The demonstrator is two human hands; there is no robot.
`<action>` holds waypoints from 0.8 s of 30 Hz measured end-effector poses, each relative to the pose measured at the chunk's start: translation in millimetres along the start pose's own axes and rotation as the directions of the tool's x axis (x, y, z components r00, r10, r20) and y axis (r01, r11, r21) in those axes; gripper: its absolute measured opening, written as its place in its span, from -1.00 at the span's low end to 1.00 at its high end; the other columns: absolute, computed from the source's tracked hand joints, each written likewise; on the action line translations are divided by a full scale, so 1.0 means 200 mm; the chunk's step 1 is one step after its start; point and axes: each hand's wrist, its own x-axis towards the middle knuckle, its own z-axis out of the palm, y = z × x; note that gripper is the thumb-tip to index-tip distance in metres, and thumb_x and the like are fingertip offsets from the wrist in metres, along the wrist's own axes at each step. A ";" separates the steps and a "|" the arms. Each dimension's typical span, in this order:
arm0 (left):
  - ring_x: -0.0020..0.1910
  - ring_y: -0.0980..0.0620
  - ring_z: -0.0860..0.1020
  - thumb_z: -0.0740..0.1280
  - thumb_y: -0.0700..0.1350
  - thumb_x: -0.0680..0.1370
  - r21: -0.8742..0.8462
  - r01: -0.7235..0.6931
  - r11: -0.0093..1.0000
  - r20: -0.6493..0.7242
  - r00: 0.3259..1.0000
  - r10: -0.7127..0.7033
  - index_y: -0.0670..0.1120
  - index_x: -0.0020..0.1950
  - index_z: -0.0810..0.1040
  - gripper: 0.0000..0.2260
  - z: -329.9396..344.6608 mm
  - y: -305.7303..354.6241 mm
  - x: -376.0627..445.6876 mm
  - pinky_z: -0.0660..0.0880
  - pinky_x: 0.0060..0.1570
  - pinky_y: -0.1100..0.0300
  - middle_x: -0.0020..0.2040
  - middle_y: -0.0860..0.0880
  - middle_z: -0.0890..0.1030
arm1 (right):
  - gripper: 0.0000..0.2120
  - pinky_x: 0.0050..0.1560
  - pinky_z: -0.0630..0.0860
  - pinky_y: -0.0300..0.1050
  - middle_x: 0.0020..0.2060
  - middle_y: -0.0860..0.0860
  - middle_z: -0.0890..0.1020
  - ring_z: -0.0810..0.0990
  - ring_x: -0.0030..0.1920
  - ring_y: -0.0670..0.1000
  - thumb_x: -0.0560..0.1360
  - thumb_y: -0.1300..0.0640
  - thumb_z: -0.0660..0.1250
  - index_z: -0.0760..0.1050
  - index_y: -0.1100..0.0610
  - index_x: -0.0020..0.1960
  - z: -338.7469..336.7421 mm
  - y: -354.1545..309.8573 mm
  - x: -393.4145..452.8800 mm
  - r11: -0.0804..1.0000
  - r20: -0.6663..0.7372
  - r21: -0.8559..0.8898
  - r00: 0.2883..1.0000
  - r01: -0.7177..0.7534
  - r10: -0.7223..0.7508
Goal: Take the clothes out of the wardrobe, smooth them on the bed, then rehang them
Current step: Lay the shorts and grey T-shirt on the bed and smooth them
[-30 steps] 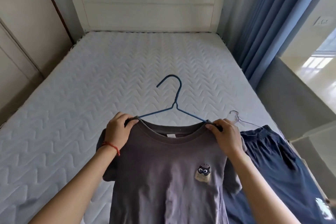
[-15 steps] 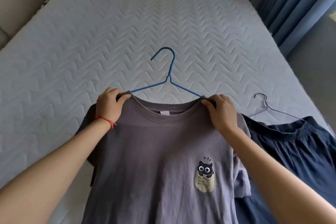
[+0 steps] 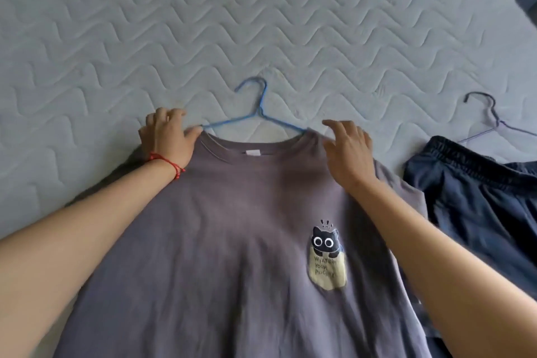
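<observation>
Head view: left hand (image 3: 166, 136) flat on grey T-shirt (image 3: 232, 241) shoulder, right hand (image 3: 348, 148) hovering, both grips open, empty.

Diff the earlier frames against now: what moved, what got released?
The grey cat-print T-shirt on its blue wire hanger came down flat onto the white quilted mattress. Both hands opened: right hand lifted off the shoulder, left hand now rests flat. The navy shorts stayed put.
</observation>
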 end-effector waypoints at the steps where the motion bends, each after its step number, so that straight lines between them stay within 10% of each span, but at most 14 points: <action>1: 0.23 -0.27 0.39 0.29 0.06 0.48 -0.033 -0.023 0.999 0.012 1.000 0.024 -0.17 0.21 0.50 -0.60 0.03 0.02 -0.07 0.33 0.17 -0.08 0.21 -0.27 0.48 | -0.62 0.28 0.12 -0.05 0.25 0.15 0.45 0.37 0.25 0.22 0.51 0.19 0.20 0.38 0.09 0.33 -0.01 0.04 -0.06 1.000 -0.015 0.013 1.000 -0.009 0.009; 6: 0.26 -0.23 0.48 0.14 0.14 0.43 -0.052 -0.313 0.948 0.037 0.948 0.315 -0.12 0.20 0.53 -0.52 0.19 0.22 -0.52 0.43 0.15 -0.17 0.27 -0.17 0.52 | -0.64 0.18 0.29 0.06 0.13 0.18 0.56 0.46 0.18 0.24 0.49 0.08 0.14 0.49 0.18 0.21 -0.21 0.31 -0.38 0.963 -0.162 0.050 0.950 -0.263 0.268; 9: 0.34 -0.13 0.40 0.12 0.16 0.44 -0.012 -0.374 0.927 0.130 0.919 0.372 -0.03 0.28 0.47 -0.51 0.28 0.38 -0.74 0.37 0.18 -0.26 0.35 -0.09 0.47 | -0.72 0.04 0.34 -0.10 -0.05 0.10 0.60 0.53 0.10 0.15 0.53 0.15 0.26 0.49 0.18 0.21 -0.30 0.40 -0.46 0.880 -0.012 0.265 0.911 -0.395 0.412; 14: 0.40 -0.09 0.35 0.08 0.17 0.46 0.124 -0.397 0.909 0.208 0.906 0.368 0.02 0.40 0.34 -0.46 0.38 0.43 -0.86 0.11 0.30 -0.19 0.43 -0.04 0.36 | -0.86 -0.12 0.44 -0.15 -0.16 -0.01 0.62 0.55 -0.08 -0.03 0.48 0.12 0.33 0.59 0.09 0.01 -0.37 0.46 -0.46 0.841 0.303 0.280 0.873 -0.464 0.381; 20: 0.41 -0.08 0.30 0.07 0.15 0.47 0.164 -0.376 0.912 0.203 0.917 0.342 0.02 0.41 0.31 -0.47 0.37 0.44 -0.86 0.09 0.32 -0.16 0.43 -0.04 0.37 | -0.68 -0.37 0.29 -0.21 -0.45 0.04 0.44 0.34 -0.44 -0.12 0.43 0.02 0.39 0.55 0.30 -0.27 -0.52 0.36 -0.42 0.809 0.369 0.433 0.897 -0.397 0.242; 24: 0.41 -0.09 0.29 0.05 0.15 0.48 0.167 -0.373 0.913 0.202 0.919 0.339 0.02 0.42 0.31 -0.48 0.36 0.45 -0.86 0.11 0.33 -0.17 0.42 -0.05 0.38 | -0.74 -0.33 0.29 -0.31 -0.48 -0.11 0.45 0.37 -0.40 -0.17 0.43 0.14 0.39 0.47 0.09 -0.41 -0.52 0.32 -0.44 0.648 0.477 0.621 0.869 -0.440 0.133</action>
